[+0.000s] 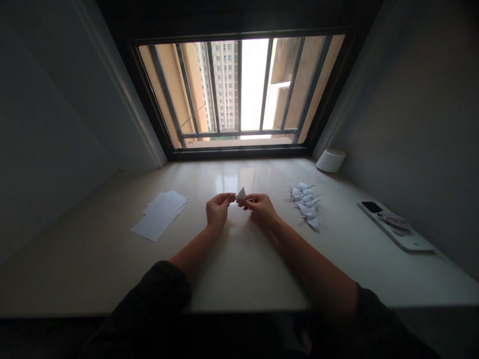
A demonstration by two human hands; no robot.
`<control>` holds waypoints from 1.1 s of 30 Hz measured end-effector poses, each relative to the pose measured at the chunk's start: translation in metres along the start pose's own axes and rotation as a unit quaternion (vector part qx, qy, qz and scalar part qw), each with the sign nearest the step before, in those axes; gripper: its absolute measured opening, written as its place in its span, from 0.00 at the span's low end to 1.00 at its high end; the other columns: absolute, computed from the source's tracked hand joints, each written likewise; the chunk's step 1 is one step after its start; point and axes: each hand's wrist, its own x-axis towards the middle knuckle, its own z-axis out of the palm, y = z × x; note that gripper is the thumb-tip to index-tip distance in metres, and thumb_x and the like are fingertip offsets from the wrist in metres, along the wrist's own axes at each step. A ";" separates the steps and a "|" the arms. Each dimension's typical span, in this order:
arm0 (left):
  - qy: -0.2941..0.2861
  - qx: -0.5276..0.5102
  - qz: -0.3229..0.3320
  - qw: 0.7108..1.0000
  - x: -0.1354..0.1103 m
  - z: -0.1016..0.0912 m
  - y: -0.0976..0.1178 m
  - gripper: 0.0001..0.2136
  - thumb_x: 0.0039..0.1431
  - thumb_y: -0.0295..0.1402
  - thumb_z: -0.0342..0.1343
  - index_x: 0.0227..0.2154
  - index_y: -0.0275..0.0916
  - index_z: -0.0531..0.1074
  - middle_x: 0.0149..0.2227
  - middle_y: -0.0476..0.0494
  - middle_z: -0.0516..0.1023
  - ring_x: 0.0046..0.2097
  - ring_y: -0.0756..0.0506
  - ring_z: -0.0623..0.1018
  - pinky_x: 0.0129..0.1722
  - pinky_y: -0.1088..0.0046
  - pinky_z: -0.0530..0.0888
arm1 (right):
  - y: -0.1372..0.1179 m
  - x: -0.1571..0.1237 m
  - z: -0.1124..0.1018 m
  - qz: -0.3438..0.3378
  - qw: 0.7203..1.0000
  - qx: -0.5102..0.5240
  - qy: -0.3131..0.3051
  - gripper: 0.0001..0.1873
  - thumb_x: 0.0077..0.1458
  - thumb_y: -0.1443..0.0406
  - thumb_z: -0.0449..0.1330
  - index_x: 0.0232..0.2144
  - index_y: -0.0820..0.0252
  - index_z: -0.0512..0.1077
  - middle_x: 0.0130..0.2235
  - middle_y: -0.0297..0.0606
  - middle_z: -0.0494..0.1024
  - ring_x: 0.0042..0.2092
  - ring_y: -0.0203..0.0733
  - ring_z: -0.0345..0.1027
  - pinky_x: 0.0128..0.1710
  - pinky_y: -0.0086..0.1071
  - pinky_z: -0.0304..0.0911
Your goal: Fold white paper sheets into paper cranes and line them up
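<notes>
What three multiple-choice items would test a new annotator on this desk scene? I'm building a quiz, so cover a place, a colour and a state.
1. Where does the pile of folded paper figures lie?
A. right of the hands
B. left of the hands
C. on the phone

2. What colour are the flat paper sheets?
A. red
B. white
C. black

3. How is the small folded paper held?
A. flat on the desk, untouched
B. in the left hand alone
C. pinched between both hands

Answers: 1 A, the pile sits between the right hand and the phone. 2 B, they show white on the desk. 3 C, the fingertips of the left hand and the right hand meet on it.
</notes>
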 end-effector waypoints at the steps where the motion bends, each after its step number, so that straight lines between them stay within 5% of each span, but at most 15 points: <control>1: -0.002 0.002 -0.001 1.000 0.000 0.000 0.000 0.09 0.43 0.36 0.62 0.28 0.37 0.77 0.31 0.42 0.80 0.34 0.46 0.77 0.35 0.69 0.71 | 0.000 0.000 0.000 -0.001 1.000 0.001 0.000 0.16 0.35 0.54 0.67 0.24 0.61 0.78 0.23 0.38 0.77 0.25 0.36 0.66 0.27 0.31 0.62; 23: -0.037 0.077 0.060 0.995 0.002 -0.005 -0.001 0.09 0.45 0.39 0.61 0.28 0.40 0.78 0.32 0.43 0.80 0.37 0.44 0.77 0.37 0.70 0.70 | 0.005 0.001 -0.004 -0.038 0.995 -0.094 0.027 0.16 0.39 0.52 0.64 0.22 0.60 0.75 0.22 0.38 0.75 0.24 0.38 0.67 0.26 0.31 0.63; 33: -0.061 -0.001 0.022 0.998 0.004 -0.002 -0.002 0.08 0.44 0.36 0.62 0.26 0.37 0.78 0.32 0.42 0.80 0.37 0.44 0.77 0.41 0.66 0.71 | 0.008 0.004 -0.006 -0.040 0.994 -0.099 -0.001 0.18 0.39 0.51 0.64 0.23 0.61 0.75 0.21 0.38 0.74 0.24 0.38 0.66 0.25 0.30 0.61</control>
